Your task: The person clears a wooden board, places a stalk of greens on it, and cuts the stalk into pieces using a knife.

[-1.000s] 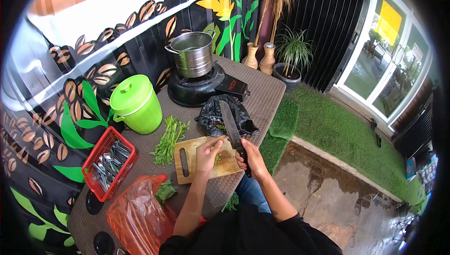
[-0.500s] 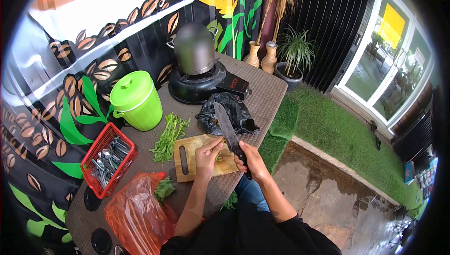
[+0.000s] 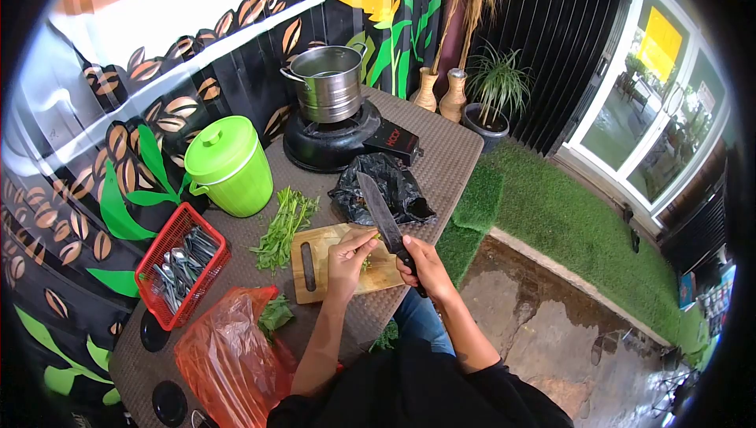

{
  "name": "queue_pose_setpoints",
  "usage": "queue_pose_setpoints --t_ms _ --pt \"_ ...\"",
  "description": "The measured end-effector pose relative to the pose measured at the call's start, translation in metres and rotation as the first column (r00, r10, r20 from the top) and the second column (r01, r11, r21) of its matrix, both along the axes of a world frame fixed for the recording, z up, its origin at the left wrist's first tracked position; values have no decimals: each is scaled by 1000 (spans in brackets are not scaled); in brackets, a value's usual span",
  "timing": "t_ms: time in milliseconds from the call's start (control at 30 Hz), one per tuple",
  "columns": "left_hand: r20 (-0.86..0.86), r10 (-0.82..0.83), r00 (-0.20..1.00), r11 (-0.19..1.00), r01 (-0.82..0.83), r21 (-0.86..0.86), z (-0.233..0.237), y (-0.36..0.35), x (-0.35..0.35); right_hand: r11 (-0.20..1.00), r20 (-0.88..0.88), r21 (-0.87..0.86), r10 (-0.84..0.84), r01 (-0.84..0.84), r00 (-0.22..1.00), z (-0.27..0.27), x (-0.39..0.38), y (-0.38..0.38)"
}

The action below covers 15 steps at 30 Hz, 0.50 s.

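Note:
My right hand (image 3: 431,269) is wrapped round the black handle of a kitchen knife (image 3: 379,209), whose dark blade points up and away from me. Close to the blade, my left hand (image 3: 348,263) is closed in a pinch. What sits between its fingertips is too small to name. Both hands are over a wooden cutting board (image 3: 305,292) with a few green bits on it. Left of the board lies a bunch of leafy greens (image 3: 282,231). A crumpled black plastic bag (image 3: 409,192) rests just beyond the board.
A steel pot (image 3: 327,93) stands on a black stove (image 3: 315,148) at the back. Left are a lidded green bucket (image 3: 232,176) and a red basket (image 3: 179,319) of cutlery. An orange plastic bag (image 3: 232,353) with greens lies in front. The table's right edge (image 3: 453,215) is near the knife.
My hands and the knife have barely shifted. The pot on the stove was blurred before and now shows sharply.

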<state>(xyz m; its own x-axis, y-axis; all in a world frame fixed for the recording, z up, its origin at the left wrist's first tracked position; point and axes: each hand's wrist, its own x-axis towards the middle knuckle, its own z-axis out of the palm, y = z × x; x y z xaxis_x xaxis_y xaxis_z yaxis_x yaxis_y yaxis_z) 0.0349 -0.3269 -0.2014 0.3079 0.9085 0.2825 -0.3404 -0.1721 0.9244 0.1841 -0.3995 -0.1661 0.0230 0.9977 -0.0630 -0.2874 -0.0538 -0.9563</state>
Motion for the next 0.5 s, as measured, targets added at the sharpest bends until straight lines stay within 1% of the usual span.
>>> queue_pose_setpoints --t_ms 167,333,500 --pt "-34 -24 999 998 26 64 -6 8 -3 999 18 6 38 -38 999 -5 4 0" --pt "-61 -35 998 998 37 44 -6 9 -5 998 36 6 57 -57 998 -7 4 0" --pt "-83 -54 995 997 59 56 -3 9 -7 998 16 -13 57 -57 998 -9 4 -2"
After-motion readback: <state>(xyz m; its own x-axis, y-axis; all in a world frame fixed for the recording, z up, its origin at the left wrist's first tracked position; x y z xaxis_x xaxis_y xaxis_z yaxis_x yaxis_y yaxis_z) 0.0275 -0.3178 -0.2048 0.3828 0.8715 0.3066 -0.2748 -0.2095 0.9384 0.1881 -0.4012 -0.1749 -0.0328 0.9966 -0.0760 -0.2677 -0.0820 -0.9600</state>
